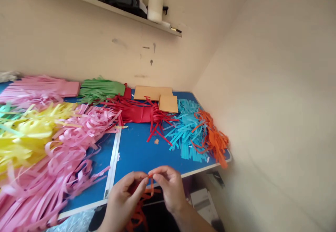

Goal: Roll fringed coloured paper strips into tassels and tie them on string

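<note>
No text, label, brand, number or sign is showing legibly. At the frame's top centre, the white bottle is bearing no readable lettering; just right of it, any print on the small gold-and-black item is appearing too small to read. The wall's dark smudges are forming no characters.

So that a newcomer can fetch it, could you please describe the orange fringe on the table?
Find the blue table and follow it to its right end, by the wall. There, beside the light blue fringe and partly over it, lies the orange fringe, the only one of that colour on the tabletop.
</note>
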The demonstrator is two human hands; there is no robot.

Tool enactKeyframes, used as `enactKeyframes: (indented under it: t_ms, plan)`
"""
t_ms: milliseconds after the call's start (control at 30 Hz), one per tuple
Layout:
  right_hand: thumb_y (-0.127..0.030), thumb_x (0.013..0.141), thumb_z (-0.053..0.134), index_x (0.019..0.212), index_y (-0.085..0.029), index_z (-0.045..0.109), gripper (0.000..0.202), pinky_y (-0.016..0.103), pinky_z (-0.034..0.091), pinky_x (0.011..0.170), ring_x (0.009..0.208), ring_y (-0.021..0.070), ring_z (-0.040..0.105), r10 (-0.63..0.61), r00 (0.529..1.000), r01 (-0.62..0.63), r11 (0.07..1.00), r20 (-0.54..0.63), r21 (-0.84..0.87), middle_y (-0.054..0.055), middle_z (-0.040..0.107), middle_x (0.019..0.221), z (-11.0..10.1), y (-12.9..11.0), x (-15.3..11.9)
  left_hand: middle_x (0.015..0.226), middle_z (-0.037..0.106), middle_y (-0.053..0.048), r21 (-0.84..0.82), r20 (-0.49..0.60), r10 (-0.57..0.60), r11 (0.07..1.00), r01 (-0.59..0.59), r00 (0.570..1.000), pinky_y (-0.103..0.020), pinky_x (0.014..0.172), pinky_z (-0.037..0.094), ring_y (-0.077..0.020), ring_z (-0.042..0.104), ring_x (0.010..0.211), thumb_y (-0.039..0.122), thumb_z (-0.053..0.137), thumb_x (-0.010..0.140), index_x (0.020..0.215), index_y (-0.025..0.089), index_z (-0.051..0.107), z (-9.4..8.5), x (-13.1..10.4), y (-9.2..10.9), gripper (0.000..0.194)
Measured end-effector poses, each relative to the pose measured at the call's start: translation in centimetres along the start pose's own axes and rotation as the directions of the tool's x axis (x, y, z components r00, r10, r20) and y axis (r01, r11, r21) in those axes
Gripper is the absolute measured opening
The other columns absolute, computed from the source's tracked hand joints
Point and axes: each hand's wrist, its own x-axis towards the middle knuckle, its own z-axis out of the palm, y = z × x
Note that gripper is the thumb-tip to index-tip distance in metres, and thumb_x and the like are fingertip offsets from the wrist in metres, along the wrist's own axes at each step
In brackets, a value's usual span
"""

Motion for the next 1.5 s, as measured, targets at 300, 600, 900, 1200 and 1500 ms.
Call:
enactKeyframes:
  t_ms: [300, 600, 900, 1200, 1500]
  plan:
    - [-0.024, 0.082, 0.07, 0.083, -0.021, 0.071, 0.004, 0.027, 0.05, 0.078, 0.082, 0.0166, 0.063, -0.148, 0.985, 0.163, 0.97, 0.09, -0.181, 0.002, 0.069, 0.085, -1.0, -0.2, 0.4, 0.067, 0.073, 0.002, 0.191, -0.003, 0.259, 0.948, -0.254, 0.966, -0.016, 0.053, 0.052, -0.0114, 0.068, 0.057, 0.036, 0.061, 0.086, 0.075, 0.024, 0.07, -0.4, 0.6, 1.3, 0.018]
    - [-0.021, 0.083, 0.069, 0.089, -0.023, 0.069, 0.007, 0.032, 0.047, 0.087, 0.084, 0.0176, 0.064, -0.188, 0.967, 0.237, 0.915, 0.174, -0.326, 0.001, 0.071, 0.084, -0.9, -1.2, 0.0, 0.066, 0.074, 0.003, 0.191, 0.027, 0.253, 0.948, -0.254, 0.967, -0.016, 0.051, 0.053, -0.0119, 0.069, 0.055, 0.038, 0.059, 0.087, 0.075, 0.025, 0.071, -0.5, -0.1, 1.9, 0.021]
    - [-0.023, 0.081, 0.077, 0.082, -0.026, 0.073, 0.005, 0.032, 0.043, 0.088, 0.076, 0.0161, 0.071, -0.286, 0.939, 0.341, 0.841, 0.19, -0.419, -0.002, 0.077, 0.083, -1.6, -1.6, -0.3, 0.072, 0.077, 0.002, 0.22, 0.114, 0.516, 0.82, -0.528, 0.849, -0.011, 0.06, 0.055, -0.009, 0.072, 0.061, 0.038, 0.056, 0.093, 0.085, 0.026, 0.075, -1.5, 0.8, 1.1, 0.025]
    - [-0.018, 0.085, 0.07, 0.095, -0.026, 0.067, 0.014, 0.036, 0.041, 0.086, 0.082, 0.0181, 0.065, -0.5, 0.843, 0.516, 0.653, 0.195, -0.554, -0.003, 0.074, 0.078, -1.7, -2.6, -1.3, 0.086, 0.077, -0.001, 0.28, 0.065, 0.577, 0.772, -0.57, 0.814, -0.02, 0.078, 0.059, -0.0154, 0.074, 0.086, 0.027, 0.06, 0.089, 0.092, 0.023, 0.071, -1.1, 0.0, 0.8, 0.012]
    - [-0.013, 0.085, 0.068, 0.095, -0.024, 0.063, 0.016, 0.035, 0.037, 0.086, 0.08, 0.0154, 0.063, -0.593, 0.775, 0.582, 0.53, 0.221, -0.617, -0.005, 0.072, 0.079, -1.7, -3.0, -2.0, 0.081, 0.076, 0.0, 0.261, 0.086, 0.635, 0.73, -0.632, 0.768, -0.017, 0.079, 0.058, -0.0131, 0.075, 0.082, 0.02, 0.06, 0.089, 0.089, 0.021, 0.069, -0.3, 0.1, 1.6, 0.01]
